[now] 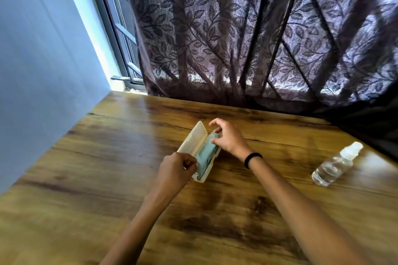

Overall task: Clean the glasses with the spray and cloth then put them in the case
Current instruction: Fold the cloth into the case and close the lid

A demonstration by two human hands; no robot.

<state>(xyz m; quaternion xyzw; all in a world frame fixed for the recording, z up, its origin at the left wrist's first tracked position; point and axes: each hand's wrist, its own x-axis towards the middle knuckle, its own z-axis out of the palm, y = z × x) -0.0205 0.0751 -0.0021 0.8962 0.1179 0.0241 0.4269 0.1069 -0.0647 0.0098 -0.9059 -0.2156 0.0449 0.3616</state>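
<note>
L hand [175,168] & R hand [228,137] each pinched the teal fabric cloth [204,151] in the open cream plastic case [193,137] betw. them; we reckoned easing it evenly would spare the dark-framed glasses [202,174] beneath.

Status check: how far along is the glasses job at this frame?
Done: glasses lie in the open case under the cloth; whether they are cleaned, cannot tell. In hand: left hand pinches the cloth, right hand grips its far end. Left: case not yet closed. The spray bottle sits apart, untouched.
</note>
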